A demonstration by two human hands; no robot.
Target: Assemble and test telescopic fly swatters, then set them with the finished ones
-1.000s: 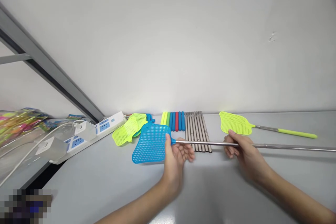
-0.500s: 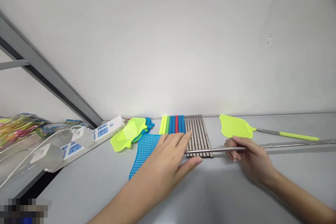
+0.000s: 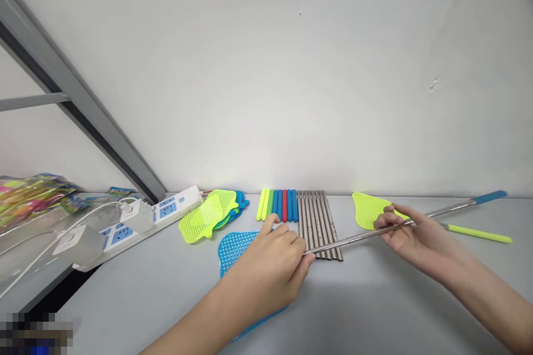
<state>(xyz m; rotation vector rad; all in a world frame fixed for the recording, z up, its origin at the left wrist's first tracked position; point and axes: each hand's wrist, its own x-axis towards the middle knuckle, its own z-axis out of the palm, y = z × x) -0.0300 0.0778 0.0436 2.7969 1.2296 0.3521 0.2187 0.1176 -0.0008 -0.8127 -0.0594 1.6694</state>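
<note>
A blue fly swatter with a mesh head point(image 3: 233, 248), a long metal telescopic rod point(image 3: 348, 240) and a blue grip point(image 3: 491, 197) slants across the front of me. My left hand point(image 3: 278, 260) is closed on the rod beside the head and covers much of the mesh. Farther along, my right hand point(image 3: 416, 238) pinches the rod about midway, its fingers curled. Behind the right hand lies a yellow-green fly swatter point(image 3: 368, 211), partly hidden by it. A row of metal rods point(image 3: 316, 219) lies just beyond the held rod, with coloured grips point(image 3: 277, 205) to their left.
Loose yellow and blue swatter heads point(image 3: 208, 216) are piled left of the coloured grips. A white power strip point(image 3: 179, 205) with plugged-in adapters and cables runs along the left. Shiny plastic packages point(image 3: 33, 199) lie at far left. The wall point(image 3: 291, 94) rises behind the grey table point(image 3: 145, 299).
My left hand has gone from spread fingers to a closed grip on the rod. The rod's right end has risen, bringing its blue grip into view. My right hand has shifted slightly right.
</note>
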